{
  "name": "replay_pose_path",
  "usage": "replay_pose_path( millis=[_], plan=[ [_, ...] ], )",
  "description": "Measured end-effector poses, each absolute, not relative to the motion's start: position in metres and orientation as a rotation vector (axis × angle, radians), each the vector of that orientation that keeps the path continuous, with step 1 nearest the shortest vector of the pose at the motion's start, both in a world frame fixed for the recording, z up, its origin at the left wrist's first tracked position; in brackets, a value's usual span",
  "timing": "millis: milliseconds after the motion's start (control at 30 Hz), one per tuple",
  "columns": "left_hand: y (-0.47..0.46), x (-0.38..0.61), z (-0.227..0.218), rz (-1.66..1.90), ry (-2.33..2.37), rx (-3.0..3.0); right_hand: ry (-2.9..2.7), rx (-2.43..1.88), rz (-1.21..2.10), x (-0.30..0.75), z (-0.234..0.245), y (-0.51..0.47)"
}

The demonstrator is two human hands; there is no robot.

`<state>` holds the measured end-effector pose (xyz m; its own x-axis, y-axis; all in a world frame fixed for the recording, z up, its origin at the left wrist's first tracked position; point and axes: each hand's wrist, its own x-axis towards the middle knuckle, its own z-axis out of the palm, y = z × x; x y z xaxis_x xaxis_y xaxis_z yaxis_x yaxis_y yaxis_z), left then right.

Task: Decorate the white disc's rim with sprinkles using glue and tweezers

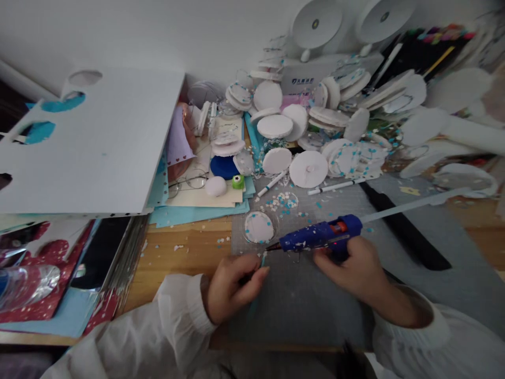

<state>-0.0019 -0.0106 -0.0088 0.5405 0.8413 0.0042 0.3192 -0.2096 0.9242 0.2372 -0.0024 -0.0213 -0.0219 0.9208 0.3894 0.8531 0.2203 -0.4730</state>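
My right hand [358, 271] grips a blue hot glue gun [315, 235] with a long glue stick [414, 205] coming out of its back. The gun's nozzle points left, close to my left hand [236, 287]. That hand is closed in a pinch on a thin light-blue strip [263, 259], whose upper end is near the nozzle tip; whether they touch I cannot tell. Just beyond the nozzle lies a small white disc [259, 227] with blue bits round its edge. Tiny blue and white paper pieces [282, 202] are scattered behind it on the grey cutting mat [300, 305].
Many white round discs [275, 126] crowd the back, some trimmed with blue bits. Pens [335, 187], a green punch [238, 181] and eyeglasses [196, 180] lie near them. A black strap-like object [406, 229] rests at right. A white board [118, 142] and a clear bottle [31, 284] are at left.
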Motion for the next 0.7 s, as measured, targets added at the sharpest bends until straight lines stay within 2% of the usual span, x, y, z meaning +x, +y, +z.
replay_pose_path(
  millis=[133, 300, 700],
  plan=[
    [-0.012, -0.002, -0.010, 0.663, 0.965, 1.761, -1.808, -1.654, 0.121, 0.242, -0.020, 0.000],
    [-0.014, -0.001, -0.012, 0.677, 0.972, 1.754, -1.674, -1.649, 0.266, 0.242, -0.019, 0.000],
    [-0.013, -0.001, -0.007, 0.694, 0.954, 1.755, -1.778, -1.585, 0.314, 0.233, -0.025, -0.004]
  ],
)
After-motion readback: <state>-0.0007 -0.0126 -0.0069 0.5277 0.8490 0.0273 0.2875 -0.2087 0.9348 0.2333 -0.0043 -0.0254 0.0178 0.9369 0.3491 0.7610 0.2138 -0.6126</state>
